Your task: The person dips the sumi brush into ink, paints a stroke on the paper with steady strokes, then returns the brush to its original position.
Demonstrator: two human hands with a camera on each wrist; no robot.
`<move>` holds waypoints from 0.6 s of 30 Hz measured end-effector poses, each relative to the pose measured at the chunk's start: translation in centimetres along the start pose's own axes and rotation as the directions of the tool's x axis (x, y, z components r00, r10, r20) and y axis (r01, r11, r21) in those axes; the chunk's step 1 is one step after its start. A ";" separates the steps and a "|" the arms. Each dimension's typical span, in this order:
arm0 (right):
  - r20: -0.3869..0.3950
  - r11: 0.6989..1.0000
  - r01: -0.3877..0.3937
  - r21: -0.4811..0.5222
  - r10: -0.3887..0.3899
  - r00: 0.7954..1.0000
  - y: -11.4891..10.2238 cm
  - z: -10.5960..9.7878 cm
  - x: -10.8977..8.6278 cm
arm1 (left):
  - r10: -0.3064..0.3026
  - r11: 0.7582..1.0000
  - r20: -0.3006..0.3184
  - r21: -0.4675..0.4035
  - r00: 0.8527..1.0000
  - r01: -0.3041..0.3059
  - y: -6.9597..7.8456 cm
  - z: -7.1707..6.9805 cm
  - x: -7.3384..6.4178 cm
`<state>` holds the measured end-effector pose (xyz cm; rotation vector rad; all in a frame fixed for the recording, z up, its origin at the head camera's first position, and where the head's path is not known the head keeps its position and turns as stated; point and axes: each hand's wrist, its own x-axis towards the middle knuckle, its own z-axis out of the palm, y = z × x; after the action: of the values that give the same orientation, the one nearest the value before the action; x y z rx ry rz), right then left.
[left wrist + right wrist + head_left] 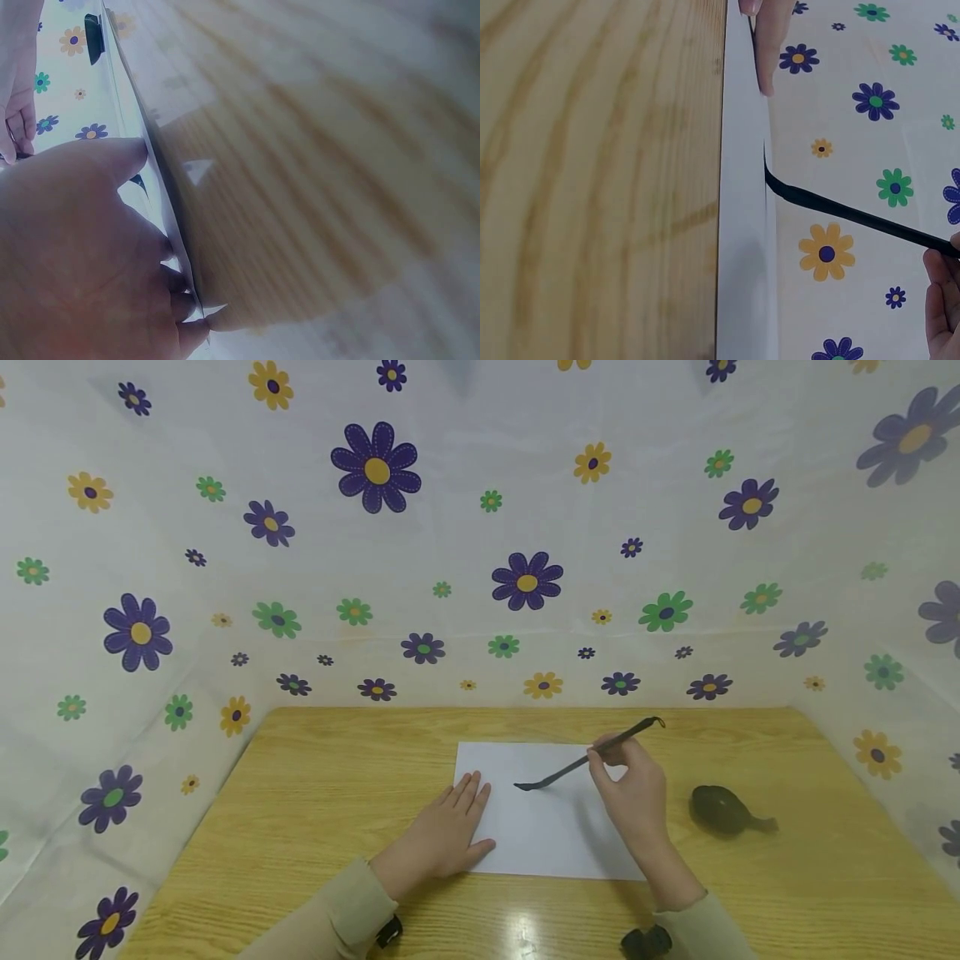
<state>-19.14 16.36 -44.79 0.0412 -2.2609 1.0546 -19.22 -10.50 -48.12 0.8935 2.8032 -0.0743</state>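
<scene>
A white sheet of paper (547, 843) lies on the wooden table. My left hand (453, 822) rests on its left side, fingers fairly straight and thumb out. Over the right part of the sheet, my right hand (633, 789) pinches a dark brush (573, 767) with a loop at its upper end. The brush slants down to the left. Its bent dark tip (768, 174) appears to touch the paper in the right wrist view. In the left wrist view, the left hand (82, 247) lies along the paper's edge.
A dark, rounded object with a narrow tail (720, 811) sits on the table (337, 777) right of the paper; its kind is unclear. Flower-patterned white cloth (450, 543) surrounds the table at the back and sides.
</scene>
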 end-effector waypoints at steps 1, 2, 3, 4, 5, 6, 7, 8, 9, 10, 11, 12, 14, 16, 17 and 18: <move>-0.002 1.000 0.000 -0.001 0.000 1.000 0.1 0.0 0.0 | 0.000 1.000 0.001 0.000 1.000 0.000 0.0 0.0 0.0; -0.005 1.000 0.000 -0.002 0.000 1.000 0.2 -0.1 0.0 | 0.000 1.000 0.002 0.001 1.000 0.000 0.0 0.0 0.0; -0.008 1.000 -0.003 -0.003 0.003 1.000 0.2 -0.1 0.0 | 0.000 1.000 0.003 0.001 1.000 0.000 0.0 0.1 0.0; -0.010 1.000 -0.005 -0.003 0.005 1.000 0.3 -0.2 0.0 | -0.001 1.000 0.003 0.003 1.000 0.001 0.0 0.1 0.1; -0.013 1.000 -0.010 -0.003 0.009 1.000 0.4 -0.3 0.0 | -0.001 1.000 0.004 0.002 1.000 0.001 0.0 0.1 0.1; -0.015 1.000 -0.013 -0.003 0.013 1.000 0.4 -0.4 0.0 | -0.001 1.000 0.004 0.002 1.000 0.001 0.0 0.0 0.0; -0.017 1.000 -0.019 -0.002 0.019 1.000 0.5 -0.4 0.0 | -0.001 1.000 0.005 0.001 1.000 0.001 0.0 0.0 0.0; -0.019 1.000 -0.022 -0.003 0.021 1.000 0.6 -0.5 0.0 | -0.002 1.000 0.005 0.001 1.000 0.002 0.0 0.0 0.0; -0.021 1.000 -0.024 -0.005 0.024 1.000 0.6 -0.6 0.0 | -0.002 1.000 0.004 0.000 1.000 0.002 0.0 0.0 0.0; -0.023 1.000 -0.023 -0.008 0.023 0.999 0.6 -0.7 0.0 | -0.002 1.000 0.002 -0.001 1.000 0.002 0.0 -0.1 0.0; -0.025 1.000 -0.024 -0.007 0.024 0.999 0.7 -0.8 0.0 | -0.002 1.000 0.002 -0.004 1.000 0.002 0.0 -0.1 0.0; -0.027 1.000 -0.023 -0.007 0.023 0.999 0.8 -0.8 0.1 | -0.001 1.000 0.001 -0.004 1.000 0.001 0.0 -0.1 -0.1; -0.034 1.000 -0.020 -0.002 0.020 0.999 1.0 -1.0 0.1 | -0.001 1.000 0.000 -0.004 1.000 0.001 0.0 -0.2 -0.1; -0.045 1.000 -0.016 0.002 0.016 0.999 1.1 -1.1 0.1 | -0.001 1.000 0.001 -0.006 1.000 0.001 0.0 -0.2 -0.1; -0.050 1.000 -0.014 0.011 0.015 0.999 1.2 -1.2 0.1 | 0.000 1.000 0.003 -0.007 1.000 0.000 0.0 -0.2 -0.1; -0.057 1.000 -0.011 0.013 0.011 0.998 1.3 -1.3 0.2 | 0.000 1.000 0.004 -0.008 1.000 0.000 0.0 -0.2 -0.1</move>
<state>-18.97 18.20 -45.01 0.0040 -2.2057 1.0629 -19.18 -10.50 -47.91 0.8910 2.7978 -0.0647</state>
